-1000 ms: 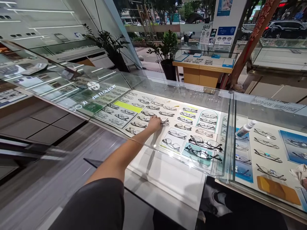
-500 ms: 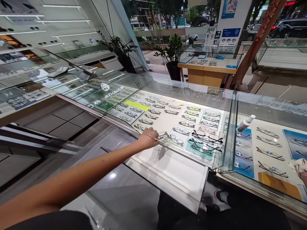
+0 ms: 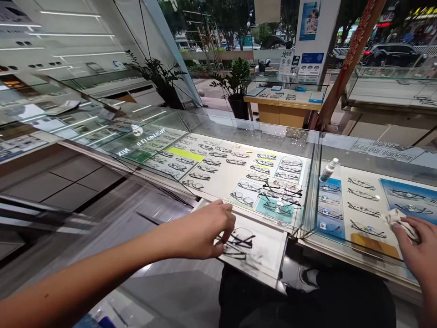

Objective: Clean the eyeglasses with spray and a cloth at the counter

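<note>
My left hand (image 3: 208, 230) pinches a thin-framed pair of glasses (image 3: 239, 240) just outside the open near side of the glass display case (image 3: 239, 132), over the pulled-out white tray (image 3: 269, 250). Rows of glasses (image 3: 218, 161) lie on the white display board inside the case. My right hand (image 3: 418, 246) is at the right edge, on top of the neighbouring case, closed on a crumpled white cloth (image 3: 398, 219).
A small spray bottle (image 3: 329, 169) lies on the right case's glass top. Potted plants (image 3: 235, 79) and a wooden display counter (image 3: 285, 102) stand behind the cases. Shelving with more glasses runs along the left wall. Below the tray, dark clothing and a shoe show.
My left hand has drawn back from the middle of the display board to the case's near edge, bringing a pair of glasses with it. My right hand with the cloth has come further into view.
</note>
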`<state>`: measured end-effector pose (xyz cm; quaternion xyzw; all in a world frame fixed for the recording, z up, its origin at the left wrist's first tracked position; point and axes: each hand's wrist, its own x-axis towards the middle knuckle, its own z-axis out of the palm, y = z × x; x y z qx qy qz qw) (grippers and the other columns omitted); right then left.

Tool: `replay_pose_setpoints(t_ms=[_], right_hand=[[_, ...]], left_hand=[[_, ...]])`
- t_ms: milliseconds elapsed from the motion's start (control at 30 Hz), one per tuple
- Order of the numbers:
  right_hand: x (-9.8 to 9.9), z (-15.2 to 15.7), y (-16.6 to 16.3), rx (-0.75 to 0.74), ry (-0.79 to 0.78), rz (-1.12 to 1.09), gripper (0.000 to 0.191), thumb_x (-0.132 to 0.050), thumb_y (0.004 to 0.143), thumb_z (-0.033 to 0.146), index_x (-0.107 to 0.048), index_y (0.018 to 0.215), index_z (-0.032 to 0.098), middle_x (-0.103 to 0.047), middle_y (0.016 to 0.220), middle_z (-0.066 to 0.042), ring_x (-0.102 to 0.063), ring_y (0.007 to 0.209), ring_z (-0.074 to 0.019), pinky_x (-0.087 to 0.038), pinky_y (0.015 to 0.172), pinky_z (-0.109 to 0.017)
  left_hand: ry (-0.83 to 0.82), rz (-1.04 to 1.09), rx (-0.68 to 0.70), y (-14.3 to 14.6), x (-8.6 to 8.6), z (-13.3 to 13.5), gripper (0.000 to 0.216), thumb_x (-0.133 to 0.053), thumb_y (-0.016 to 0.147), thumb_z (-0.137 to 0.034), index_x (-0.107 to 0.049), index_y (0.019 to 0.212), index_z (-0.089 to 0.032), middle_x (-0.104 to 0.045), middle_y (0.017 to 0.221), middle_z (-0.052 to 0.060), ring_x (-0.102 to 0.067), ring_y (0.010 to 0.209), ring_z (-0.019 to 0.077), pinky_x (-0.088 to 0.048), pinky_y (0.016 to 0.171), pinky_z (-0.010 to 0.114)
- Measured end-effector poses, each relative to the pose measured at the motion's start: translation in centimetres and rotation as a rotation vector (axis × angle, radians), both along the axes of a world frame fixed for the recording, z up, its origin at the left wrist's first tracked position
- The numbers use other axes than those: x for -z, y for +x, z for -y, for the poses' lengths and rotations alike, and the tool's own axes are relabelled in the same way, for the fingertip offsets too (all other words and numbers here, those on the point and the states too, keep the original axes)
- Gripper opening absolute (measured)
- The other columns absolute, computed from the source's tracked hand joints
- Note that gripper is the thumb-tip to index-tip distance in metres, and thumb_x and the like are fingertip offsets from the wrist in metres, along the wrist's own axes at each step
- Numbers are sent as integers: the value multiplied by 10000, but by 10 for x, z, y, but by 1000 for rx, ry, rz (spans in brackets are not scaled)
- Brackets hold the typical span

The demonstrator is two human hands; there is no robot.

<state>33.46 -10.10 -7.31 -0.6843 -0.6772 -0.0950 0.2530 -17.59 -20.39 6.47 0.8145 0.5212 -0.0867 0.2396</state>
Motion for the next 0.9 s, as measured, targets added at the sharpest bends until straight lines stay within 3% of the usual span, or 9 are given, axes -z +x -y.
replay_pose_setpoints(t_ms=[100, 200, 267, 367, 500, 600, 700, 800, 900], right_hand=[[-6, 1, -10, 6, -1, -79, 515, -389, 812, 686, -657, 860, 249, -786, 1089, -175, -701, 1118, -410, -502, 1022, -581], [-5, 0, -12, 23, -2, -136, 508, -400, 788, 680, -653, 846, 243, -779, 1096, -180, -688, 1116, -408, -488, 1037, -579], [-4, -1, -13, 20, -8, -155, 499, -410, 786, 669, -654, 848, 238, -774, 1091, -182, -678, 1125, -404, -480, 1048, -573], [-5, 0, -14, 1, -23, -166, 474, -430, 809, 637, -659, 865, 225, -763, 1100, -197, -665, 1152, -408, -470, 1065, -570], [-4, 0, -14, -35, 6, -180, 408, -456, 835, 588, -656, 869, 234, -757, 1075, -174, -664, 1112, -406, -480, 1035, -593], [0, 0, -14, -47, 36, -192, 371, -471, 851, 571, -654, 872, 249, -748, 1055, -146, -659, 1083, -396, -482, 1017, -606], [1, 1, -14, -35, 19, -201, 379, -479, 857, 576, -661, 880, 244, -741, 1063, -157, -650, 1106, -398, -481, 1008, -596], [-1, 2, -15, -22, -8, -213, 420, -460, 858, 601, -673, 886, 240, -747, 1088, -164, -651, 1109, -401, -488, 991, -585], [-1, 2, -15, -27, 6, -214, 441, -443, 849, 629, -670, 875, 252, -759, 1080, -155, -661, 1105, -408, -490, 993, -601]], left_hand=[[176, 17, 88, 20, -33, -23, 96, -705, 785, -159, -680, 712, -217, -731, 815, -7, -554, 863, 207, -364, 850, 362], [399, -13, 159, 40, -41, -64, 138, -669, 852, -242, -694, 721, -203, -726, 832, 23, -539, 882, 218, -342, 861, 376], [506, -37, 174, 52, -31, -97, 140, -661, 843, -262, -710, 733, -191, -733, 857, 43, -537, 899, 226, -339, 865, 387], [563, -100, 152, 68, -2, -143, 119, -674, 782, -252, -717, 699, -179, -751, 867, 73, -550, 926, 255, -347, 833, 402], [592, -145, 129, 82, 37, -184, 84, -668, 740, -203, -732, 700, -167, -774, 899, 110, -577, 953, 289, -365, 824, 427], [572, -160, 112, 83, 54, -196, 85, -672, 741, -190, -753, 732, -166, -781, 939, 130, -596, 988, 305, -378, 848, 437], [534, -150, 93, 80, 60, -199, 120, -669, 783, -229, -770, 793, -165, -781, 992, 136, -605, 1027, 314, -395, 873, 437], [517, -120, 81, 77, 56, -195, 183, -653, 837, -308, -764, 855, -164, -773, 1098, 133, -605, 1062, 315, -414, 899, 432], [565, -71, 68, 74, 39, -177, 162, -647, 834, -299, -736, 866, -167, -726, 1241, 137, -598, 1122, 322, -424, 933, 427]])
